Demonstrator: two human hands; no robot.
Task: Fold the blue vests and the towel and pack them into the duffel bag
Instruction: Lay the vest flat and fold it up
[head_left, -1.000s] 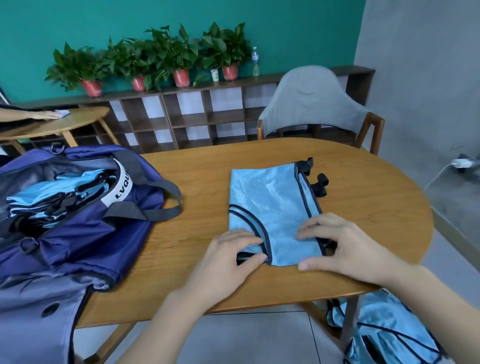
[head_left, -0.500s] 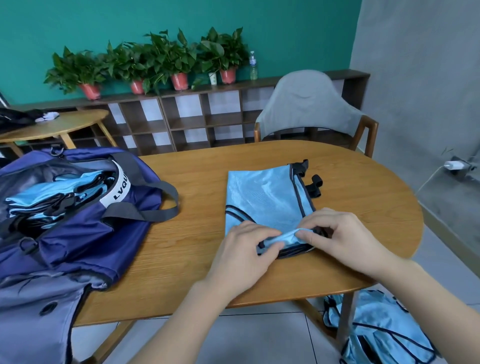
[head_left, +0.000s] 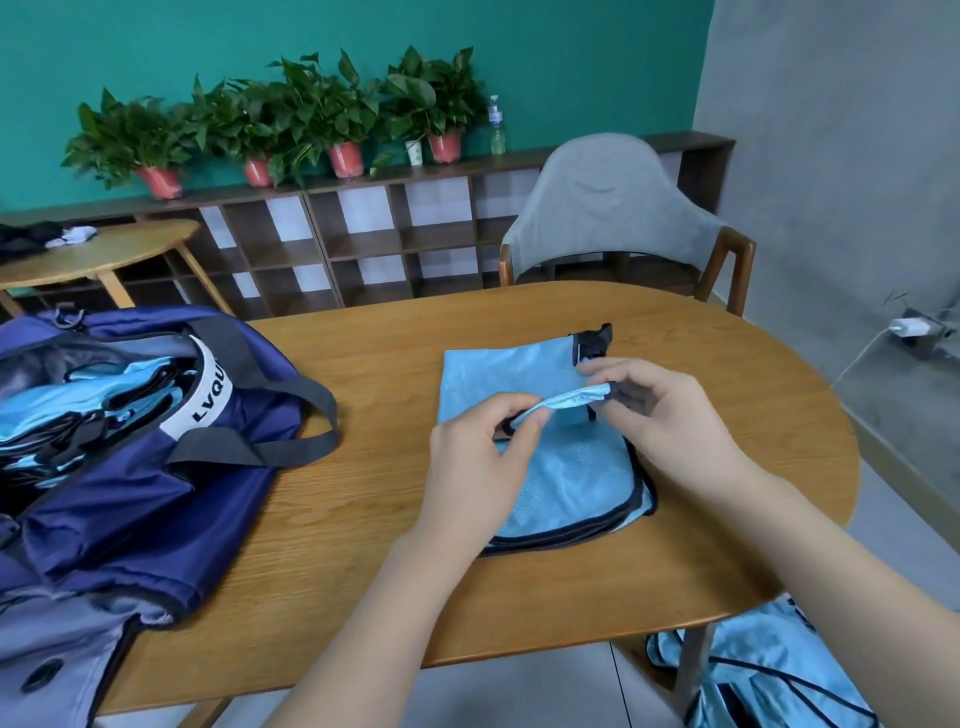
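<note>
Nearest, under the table's right corner, a heap of more blue vests lies on the floor, probably the stock waiting for their turn. Above it both hands work on one blue vest lying on the wooden tabletop. The left hand pinches the near end of a lifted edge between thumb and fingers, and the right hand pinches the far end, where black trim shows. Holding the edge at two points keeps it taut and straight, which looks like the way to carry it over for the next fold; the rest of the vest stays flat on the wood, its black-bound hem toward the person and a black strap at the far corner.

To the left the navy duffel bag sits open on the same tabletop, its mouth turned toward the person, with folded blue vests already inside and its grey handles flopped aside, so packing is within easy reach. No towel can be made out.

Beyond stand a grey chair, a smaller wooden table at far left, a low cubby shelf carrying potted plants and a bottle, and the teal wall
</note>
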